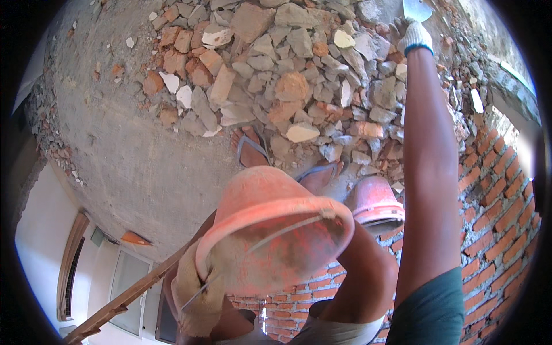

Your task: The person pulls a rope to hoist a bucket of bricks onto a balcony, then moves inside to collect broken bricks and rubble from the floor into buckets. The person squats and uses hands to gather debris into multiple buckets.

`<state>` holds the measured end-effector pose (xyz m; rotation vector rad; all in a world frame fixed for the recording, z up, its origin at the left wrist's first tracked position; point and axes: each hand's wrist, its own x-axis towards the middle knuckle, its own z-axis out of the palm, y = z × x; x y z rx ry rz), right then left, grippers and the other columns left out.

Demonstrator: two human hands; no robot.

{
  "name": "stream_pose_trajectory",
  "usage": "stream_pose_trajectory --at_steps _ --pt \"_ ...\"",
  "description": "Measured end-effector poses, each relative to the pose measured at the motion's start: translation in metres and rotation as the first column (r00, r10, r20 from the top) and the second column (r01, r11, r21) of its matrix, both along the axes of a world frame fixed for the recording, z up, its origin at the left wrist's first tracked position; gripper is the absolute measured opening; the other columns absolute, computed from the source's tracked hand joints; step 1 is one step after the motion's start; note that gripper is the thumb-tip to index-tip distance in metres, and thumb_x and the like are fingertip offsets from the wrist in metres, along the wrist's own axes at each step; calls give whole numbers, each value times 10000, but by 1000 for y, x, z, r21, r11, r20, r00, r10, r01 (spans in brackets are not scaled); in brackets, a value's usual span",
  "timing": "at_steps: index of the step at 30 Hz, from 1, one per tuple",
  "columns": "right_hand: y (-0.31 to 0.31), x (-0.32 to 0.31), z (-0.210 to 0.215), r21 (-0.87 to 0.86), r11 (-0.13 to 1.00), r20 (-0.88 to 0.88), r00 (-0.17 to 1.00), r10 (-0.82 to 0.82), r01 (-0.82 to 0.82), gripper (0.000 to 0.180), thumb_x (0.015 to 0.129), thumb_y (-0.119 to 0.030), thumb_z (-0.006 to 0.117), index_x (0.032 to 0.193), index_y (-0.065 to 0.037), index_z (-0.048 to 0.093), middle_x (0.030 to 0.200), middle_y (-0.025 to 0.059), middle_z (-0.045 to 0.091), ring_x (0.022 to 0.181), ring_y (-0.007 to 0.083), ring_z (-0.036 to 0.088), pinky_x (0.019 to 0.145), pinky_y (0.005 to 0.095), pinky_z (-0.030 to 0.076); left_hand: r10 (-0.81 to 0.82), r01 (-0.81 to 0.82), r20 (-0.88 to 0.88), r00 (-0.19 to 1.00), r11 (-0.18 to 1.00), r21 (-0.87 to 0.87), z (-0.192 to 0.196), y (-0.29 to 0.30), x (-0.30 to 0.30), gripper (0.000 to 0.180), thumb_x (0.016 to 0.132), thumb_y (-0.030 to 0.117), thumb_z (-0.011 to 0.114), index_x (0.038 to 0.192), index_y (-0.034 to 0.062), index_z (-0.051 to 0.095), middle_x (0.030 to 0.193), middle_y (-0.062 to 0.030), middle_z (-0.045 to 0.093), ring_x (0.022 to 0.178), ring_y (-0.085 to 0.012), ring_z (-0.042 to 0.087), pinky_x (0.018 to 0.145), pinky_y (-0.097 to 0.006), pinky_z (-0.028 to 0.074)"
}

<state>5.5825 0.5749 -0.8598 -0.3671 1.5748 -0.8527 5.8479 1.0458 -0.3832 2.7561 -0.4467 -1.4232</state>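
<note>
An orange-red plastic bucket (259, 213) with a dusty inside is tipped over in front of my body, its mouth facing me. My left hand (198, 293), in a dusty work glove, is closed on its rim at the lower left, beside the thin wire handle (201, 290). My right arm stretches far forward to the upper right. At its end my right hand (415, 35), in a pale knitted glove with a blue cuff, is closed on a tool with a pale blue, rounded flat blade (418, 9). The tool's grip is hidden.
A heap of broken concrete and brick rubble (276, 69) spreads ahead over the grey floor (132, 149). A second, pinkish bucket (376, 198) stands beside my sandalled feet (253, 148). A brick wall (494, 213) is at right; a long wooden pole (138, 287) slants at lower left.
</note>
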Motion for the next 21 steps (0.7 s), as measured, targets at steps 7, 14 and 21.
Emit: stream_pose_trajectory --at_steps 7,14,21 --pt "149 -91 245 14 811 -800 480 360 -585 388 1033 -283 559 1049 74 710 943 152 722 873 219 692 773 375 560 63 -76 -173 983 995 -70 -8 28 -40 389 959 183 572 1300 1 610 1132 -215 682 1080 -349 666 929 -415 515" --pt "169 -185 378 107 762 -872 307 381 -639 312 1043 -250 596 1092 40 701 935 136 730 836 189 668 794 354 528 -54 20 -157 986 977 -211 -33 40 -95 434 992 282 581 1350 36 581 1197 -244 695 1128 -424 674 932 -465 524" --pt "228 -185 354 -41 663 -939 256 231 -747 181 996 -206 679 1029 -30 705 1007 156 715 953 290 693 876 376 530 49 -67 -121 991 986 -156 -44 49 -124 442 991 307 594 1345 42 578 1187 -246 701 1135 -431 671 923 -470 521"
